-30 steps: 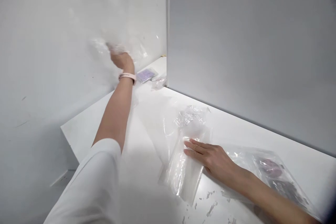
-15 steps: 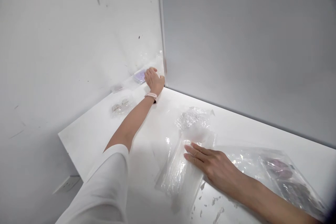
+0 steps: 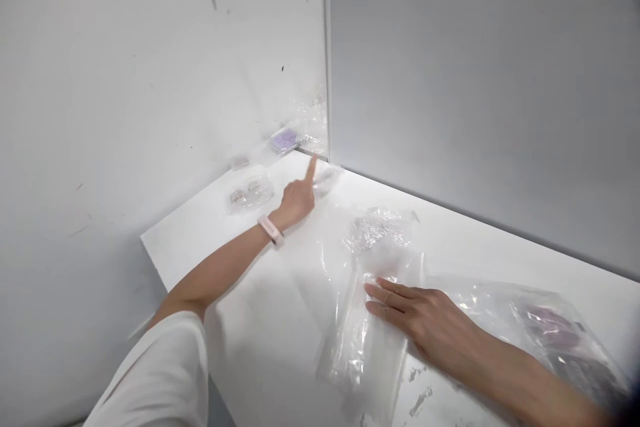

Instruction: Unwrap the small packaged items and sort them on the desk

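Head view: clear plastic bags (image 3: 353,347) lie on the white table (image 3: 480,237) under my right hand, (image 3: 425,318) open and flat on them; a bigger clear bag, (image 3: 555,327) part hidden by my forearm, holds something pinkish and something dark. Left hand (image 3: 299,199) has its index finger out, grip unclear, just beside a small clear wrapper, (image 3: 327,180) grey panel (image 3: 480,93) beyond. Under-hand bags' long axis runs away from me, crumpled end far, leaning slightly right.

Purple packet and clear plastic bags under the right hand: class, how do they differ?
The purple packet is coloured; the clear plastic bags look colourless. The packet sits farther back, no hand touching it; the right hand rests on the bags. Both appear to include see-through plastic.
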`<state>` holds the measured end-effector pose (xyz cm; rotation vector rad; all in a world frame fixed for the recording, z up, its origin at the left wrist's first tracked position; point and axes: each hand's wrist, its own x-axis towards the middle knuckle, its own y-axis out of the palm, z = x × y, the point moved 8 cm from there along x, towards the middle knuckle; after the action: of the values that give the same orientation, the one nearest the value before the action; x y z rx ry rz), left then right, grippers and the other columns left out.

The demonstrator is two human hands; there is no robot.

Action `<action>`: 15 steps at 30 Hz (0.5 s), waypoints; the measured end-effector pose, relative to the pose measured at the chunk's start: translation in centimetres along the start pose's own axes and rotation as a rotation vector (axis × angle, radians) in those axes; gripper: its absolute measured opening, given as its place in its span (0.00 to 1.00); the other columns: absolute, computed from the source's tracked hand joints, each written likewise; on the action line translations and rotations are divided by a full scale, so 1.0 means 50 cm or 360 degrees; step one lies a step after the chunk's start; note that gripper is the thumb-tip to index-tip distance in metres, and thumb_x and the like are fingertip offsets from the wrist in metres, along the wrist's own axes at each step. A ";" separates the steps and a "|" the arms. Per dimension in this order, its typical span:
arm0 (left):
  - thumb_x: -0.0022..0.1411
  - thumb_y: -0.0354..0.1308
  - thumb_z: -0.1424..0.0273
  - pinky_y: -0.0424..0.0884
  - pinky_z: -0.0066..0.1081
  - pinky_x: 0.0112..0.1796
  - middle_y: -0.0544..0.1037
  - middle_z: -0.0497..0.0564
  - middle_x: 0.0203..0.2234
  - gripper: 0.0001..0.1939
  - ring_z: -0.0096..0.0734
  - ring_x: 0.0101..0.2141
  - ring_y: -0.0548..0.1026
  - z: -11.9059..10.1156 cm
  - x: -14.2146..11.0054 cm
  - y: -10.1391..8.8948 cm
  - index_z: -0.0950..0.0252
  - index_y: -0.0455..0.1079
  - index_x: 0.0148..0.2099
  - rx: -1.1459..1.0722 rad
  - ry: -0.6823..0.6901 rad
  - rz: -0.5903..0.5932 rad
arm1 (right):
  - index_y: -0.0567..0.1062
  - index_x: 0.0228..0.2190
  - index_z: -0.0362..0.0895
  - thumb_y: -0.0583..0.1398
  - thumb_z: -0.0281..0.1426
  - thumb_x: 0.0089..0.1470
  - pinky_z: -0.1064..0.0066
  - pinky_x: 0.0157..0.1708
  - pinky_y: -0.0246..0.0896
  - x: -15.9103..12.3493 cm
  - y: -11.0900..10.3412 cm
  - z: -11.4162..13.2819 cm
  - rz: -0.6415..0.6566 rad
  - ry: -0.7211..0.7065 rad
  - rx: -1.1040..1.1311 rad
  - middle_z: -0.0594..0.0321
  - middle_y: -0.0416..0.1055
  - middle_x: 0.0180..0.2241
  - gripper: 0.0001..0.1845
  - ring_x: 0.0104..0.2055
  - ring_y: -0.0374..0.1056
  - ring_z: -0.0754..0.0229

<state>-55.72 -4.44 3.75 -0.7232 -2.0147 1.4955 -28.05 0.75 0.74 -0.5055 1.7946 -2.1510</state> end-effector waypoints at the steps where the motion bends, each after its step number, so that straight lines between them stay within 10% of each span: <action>1: 0.59 0.45 0.80 0.71 0.38 0.42 0.82 0.54 0.38 0.46 0.40 0.36 0.79 -0.030 -0.047 0.000 0.63 0.31 0.75 -0.0030 0.0113 0.0086 | 0.75 0.52 0.45 0.51 0.11 0.43 0.61 0.47 0.76 -0.006 0.000 0.007 0.0021 -0.0005 0.0016 0.57 0.70 0.59 0.36 0.63 0.64 0.50; 5: 0.66 0.50 0.70 0.71 0.35 0.50 0.73 0.50 0.59 0.33 0.39 0.54 0.74 -0.138 -0.176 -0.019 0.50 0.53 0.71 -0.0279 0.0881 0.0661 | 0.74 0.55 0.47 0.59 0.19 0.52 0.57 0.51 0.74 -0.036 -0.019 0.038 0.0017 -0.0065 0.0106 0.54 0.69 0.60 0.29 0.63 0.64 0.47; 7: 0.63 0.59 0.60 0.71 0.34 0.51 0.72 0.48 0.59 0.29 0.41 0.56 0.72 -0.115 -0.161 -0.038 0.48 0.63 0.66 -0.0322 0.0983 0.0905 | 0.71 0.59 0.49 0.64 0.32 0.56 0.55 0.53 0.72 -0.051 -0.032 0.047 -0.0008 -0.0106 0.0193 0.54 0.67 0.61 0.29 0.64 0.63 0.45; 8: 0.63 0.59 0.58 0.71 0.34 0.50 0.74 0.48 0.57 0.24 0.41 0.54 0.74 -0.076 -0.120 -0.050 0.50 0.68 0.61 -0.0303 0.0851 0.0879 | 0.69 0.61 0.50 0.65 0.39 0.56 0.55 0.54 0.71 -0.057 -0.035 0.049 -0.0018 -0.0124 0.0230 0.54 0.67 0.62 0.32 0.64 0.63 0.45; 11: 0.65 0.57 0.63 0.67 0.44 0.55 0.78 0.57 0.50 0.16 0.47 0.52 0.73 0.105 0.050 -0.125 0.62 0.73 0.53 -0.0087 0.0048 -0.0012 | 0.66 0.63 0.51 0.64 0.50 0.56 0.56 0.54 0.71 -0.063 -0.033 0.045 -0.0053 -0.0112 0.0249 0.55 0.68 0.61 0.37 0.62 0.65 0.46; 15: 0.62 0.59 0.67 0.55 0.56 0.60 0.74 0.69 0.50 0.21 0.55 0.59 0.66 0.224 0.164 -0.110 0.75 0.68 0.53 -0.0054 -0.0172 -0.0285 | 0.72 0.57 0.49 0.62 0.48 0.58 0.54 0.48 0.74 -0.047 -0.025 0.039 -0.0047 -0.0011 0.0189 0.55 0.71 0.58 0.29 0.58 0.70 0.45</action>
<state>-69.92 -7.79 7.00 -0.4700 -2.1280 1.4261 -25.09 0.26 2.08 -0.5126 1.6534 -2.2566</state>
